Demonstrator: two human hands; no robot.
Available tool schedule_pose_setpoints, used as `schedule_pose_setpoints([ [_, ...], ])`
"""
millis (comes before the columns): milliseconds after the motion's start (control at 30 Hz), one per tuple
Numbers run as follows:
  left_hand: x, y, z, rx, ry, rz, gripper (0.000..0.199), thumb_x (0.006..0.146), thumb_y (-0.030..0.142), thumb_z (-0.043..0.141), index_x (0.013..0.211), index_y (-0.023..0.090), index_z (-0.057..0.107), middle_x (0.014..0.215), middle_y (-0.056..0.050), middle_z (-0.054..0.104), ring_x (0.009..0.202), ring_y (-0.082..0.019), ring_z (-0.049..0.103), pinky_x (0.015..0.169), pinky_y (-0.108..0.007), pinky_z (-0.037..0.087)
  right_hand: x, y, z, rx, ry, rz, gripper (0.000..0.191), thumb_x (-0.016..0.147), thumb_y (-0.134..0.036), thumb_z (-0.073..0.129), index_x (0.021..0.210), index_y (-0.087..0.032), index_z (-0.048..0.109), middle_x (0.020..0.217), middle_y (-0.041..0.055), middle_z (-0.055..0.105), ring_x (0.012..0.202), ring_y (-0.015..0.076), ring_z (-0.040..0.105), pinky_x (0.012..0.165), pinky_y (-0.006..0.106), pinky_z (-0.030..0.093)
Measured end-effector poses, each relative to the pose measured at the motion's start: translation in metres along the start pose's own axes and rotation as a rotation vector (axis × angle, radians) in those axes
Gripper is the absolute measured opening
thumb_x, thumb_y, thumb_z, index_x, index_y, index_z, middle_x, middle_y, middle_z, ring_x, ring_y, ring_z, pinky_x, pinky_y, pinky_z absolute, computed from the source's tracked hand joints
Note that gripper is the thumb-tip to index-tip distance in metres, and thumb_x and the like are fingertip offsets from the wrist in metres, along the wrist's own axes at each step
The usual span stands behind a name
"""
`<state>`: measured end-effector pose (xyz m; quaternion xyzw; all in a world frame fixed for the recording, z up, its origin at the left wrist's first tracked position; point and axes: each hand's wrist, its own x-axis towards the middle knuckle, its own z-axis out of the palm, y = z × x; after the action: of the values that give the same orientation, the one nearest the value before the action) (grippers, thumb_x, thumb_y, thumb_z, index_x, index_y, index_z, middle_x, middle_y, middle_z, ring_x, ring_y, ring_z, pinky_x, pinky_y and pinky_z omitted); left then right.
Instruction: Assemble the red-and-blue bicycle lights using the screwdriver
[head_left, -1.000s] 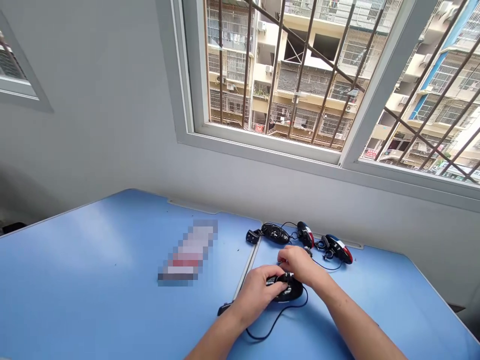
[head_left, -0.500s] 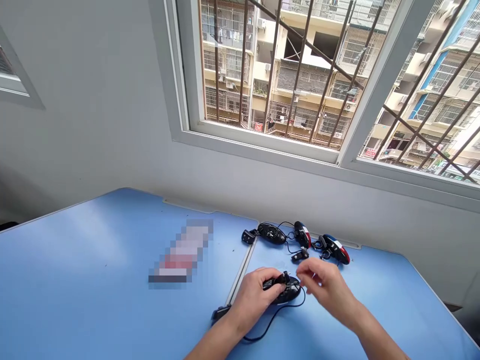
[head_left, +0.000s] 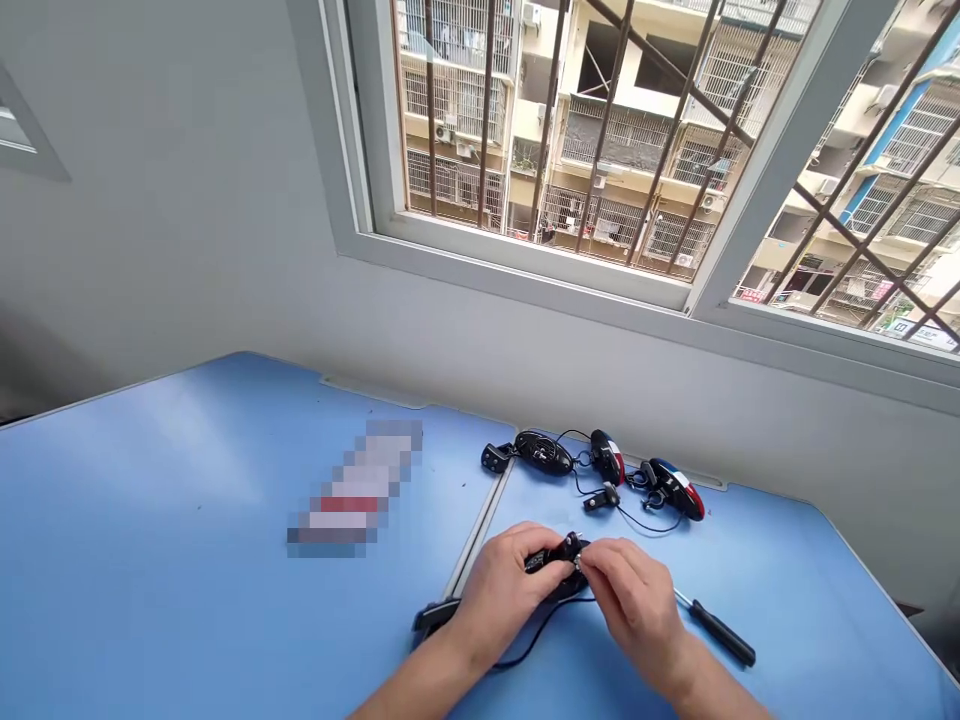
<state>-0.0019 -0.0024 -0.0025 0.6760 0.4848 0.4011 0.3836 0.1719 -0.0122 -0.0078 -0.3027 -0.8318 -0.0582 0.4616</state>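
My left hand point(head_left: 514, 580) is closed around a black oval device point(head_left: 568, 585) with a small clamp on top, near the front of the blue table. Against the right side of that clamp, my right hand point(head_left: 634, 600) pinches with thumb and fingertips; what it holds is too small to make out. A black cable point(head_left: 536, 640) loops below the device. Beside my left wrist lies a black part point(head_left: 435, 615), partly hidden by the arm. A screwdriver point(head_left: 721, 632) with a black handle rests right of my right hand.
On the blue table point(head_left: 187, 520), toward the wall, lie several black devices point(head_left: 544, 453) with clamps and cables, some with red, white and blue tops point(head_left: 677, 488). A blurred flat item point(head_left: 356, 490) lies at the left. Behind is a barred window.
My right hand has moved left and closed its fingertips at the clamp. The screwdriver now shows beside it. The view has shifted slightly.
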Motion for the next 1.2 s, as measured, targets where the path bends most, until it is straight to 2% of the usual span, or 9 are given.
schedule_pose_setpoints([
  [300, 0.0, 0.003, 0.0, 0.024, 0.01, 0.006, 0.015, 0.076, 0.021, 0.057, 0.074, 0.022, 0.072, 0.081, 0.0, 0.071, 0.08, -0.019, 0.064, 0.074, -0.026, 0.047, 0.002, -0.005, 0.012, -0.115, 0.038, -0.067, 0.021, 0.084, 0.002, 0.053, 0.096, -0.015, 0.059, 0.076, 0.0076, 0.068, 0.062, 0.015, 0.057, 0.054, 0.024, 0.048],
  [800, 0.001, 0.001, -0.001, -0.031, 0.005, -0.033, 0.015, 0.076, 0.027, 0.059, 0.076, 0.022, 0.073, 0.08, 0.0, 0.071, 0.078, -0.019, 0.064, 0.072, -0.025, 0.047, 0.003, -0.005, 0.009, -0.12, 0.021, -0.134, 0.027, 0.088, -0.001, 0.049, 0.11, -0.012, 0.059, 0.084, 0.0119, 0.069, 0.068, 0.017, 0.057, 0.054, 0.027, 0.05],
  [1000, 0.001, 0.004, -0.002, -0.018, 0.0, -0.019, 0.015, 0.076, 0.028, 0.058, 0.074, 0.022, 0.071, 0.079, 0.0, 0.07, 0.078, -0.019, 0.064, 0.072, -0.025, 0.047, 0.004, -0.005, 0.007, -0.154, 0.042, -0.116, 0.027, 0.088, -0.002, 0.05, 0.107, -0.016, 0.062, 0.082, 0.0086, 0.068, 0.071, 0.0174, 0.054, 0.057, 0.027, 0.05],
  [1200, 0.002, 0.003, -0.002, 0.017, -0.003, -0.006, 0.014, 0.075, 0.027, 0.058, 0.074, 0.023, 0.072, 0.083, 0.0, 0.071, 0.082, -0.02, 0.064, 0.077, -0.027, 0.047, -0.003, 0.0, 0.01, -0.173, 0.066, -0.008, 0.024, 0.087, -0.004, 0.051, 0.1, -0.02, 0.064, 0.07, 0.0029, 0.057, 0.063, 0.0141, 0.048, 0.055, 0.024, 0.045],
])
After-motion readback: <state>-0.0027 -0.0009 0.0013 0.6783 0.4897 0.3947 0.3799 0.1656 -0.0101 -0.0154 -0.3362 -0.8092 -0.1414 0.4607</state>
